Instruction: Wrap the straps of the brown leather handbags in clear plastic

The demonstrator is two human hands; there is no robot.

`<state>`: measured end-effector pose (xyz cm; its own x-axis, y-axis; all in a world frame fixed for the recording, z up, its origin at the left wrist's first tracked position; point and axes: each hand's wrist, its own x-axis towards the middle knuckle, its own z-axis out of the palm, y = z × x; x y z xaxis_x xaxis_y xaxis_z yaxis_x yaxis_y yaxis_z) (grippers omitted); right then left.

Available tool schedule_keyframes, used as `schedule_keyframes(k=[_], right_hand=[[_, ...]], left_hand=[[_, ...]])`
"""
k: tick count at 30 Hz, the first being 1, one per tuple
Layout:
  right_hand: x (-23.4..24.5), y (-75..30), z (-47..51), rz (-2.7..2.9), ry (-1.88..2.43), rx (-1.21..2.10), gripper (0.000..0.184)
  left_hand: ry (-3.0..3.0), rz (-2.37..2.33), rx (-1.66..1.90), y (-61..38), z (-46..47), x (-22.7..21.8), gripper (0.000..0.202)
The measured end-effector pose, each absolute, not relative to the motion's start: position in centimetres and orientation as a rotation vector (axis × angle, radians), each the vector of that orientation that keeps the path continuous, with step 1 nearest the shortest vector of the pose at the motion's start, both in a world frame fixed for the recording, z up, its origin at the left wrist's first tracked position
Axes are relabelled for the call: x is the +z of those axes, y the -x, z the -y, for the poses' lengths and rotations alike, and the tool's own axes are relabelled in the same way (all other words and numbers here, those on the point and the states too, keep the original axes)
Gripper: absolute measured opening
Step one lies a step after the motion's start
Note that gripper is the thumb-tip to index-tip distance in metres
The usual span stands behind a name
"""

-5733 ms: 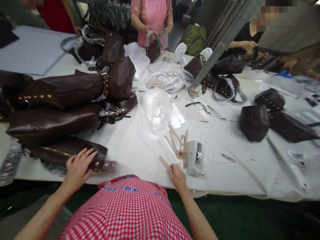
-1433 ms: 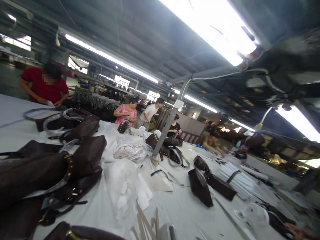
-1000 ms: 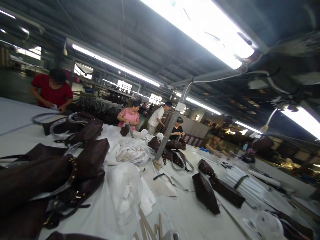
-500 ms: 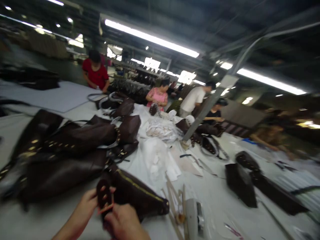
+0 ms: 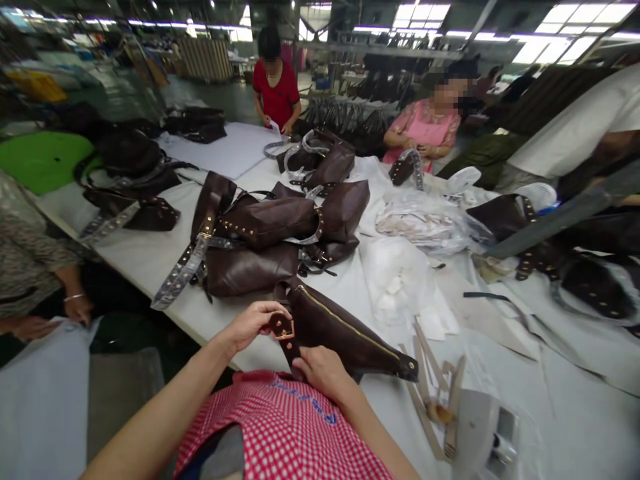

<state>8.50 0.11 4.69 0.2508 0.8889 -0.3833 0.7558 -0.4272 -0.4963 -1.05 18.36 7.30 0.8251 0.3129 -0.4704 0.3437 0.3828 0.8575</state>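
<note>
Left hand: fingertips of the left hand [image 5: 257,325] pinch the buckled strap [image 5: 289,347] at its upper part, right beside the metal buckle [image 5: 283,331].
Right hand: the right hand [image 5: 323,370] is curled on the same strap lower down, thumb on its face; the far fingers are hidden.
Why two grips: probably one above and one below the buckle to hold the strap steady and its metal face up, in plain sight.
Bag: the dark brown bag [image 5: 350,333] lies on the table [image 5: 575,427] just beyond the right hand, its narrow end running off to that hand's right; gold zipper [image 5: 345,315] uppermost. Whether the strap joins it is hard to tell.
Why it lies so: likely drawn near the table edge so the strap reaches both hands, with the tabletop taking the weight.
Beyond the left hand: heaped bags [image 5: 275,223], perhaps pushed back for working room.
Right of the right hand: flat strips [image 5: 429,353] and a pale grey device [image 5: 473,427], seemingly parked within that arm's reach.
</note>
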Motion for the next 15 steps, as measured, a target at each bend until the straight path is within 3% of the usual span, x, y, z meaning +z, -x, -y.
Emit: schedule_keyframes(k=[4,9,15], right_hand=[[4.7,-8.4,-0.7,1.617,2.306,0.925,0.028],[5.3,-7.8,-0.9,1.589,2.159,0.664,0.032],[2.5,-8.4,-0.5,1.639,2.337,0.965,0.026]], left_hand=[[-1.152,-0.676,-0.006,1.7,-18.7,6.5,0.018],[-1.018,-0.664,0.017,2.0,-19.7,6.3,0.019],[-0.707,-0.633,0.051,2.0,-22.2,6.8,0.011]])
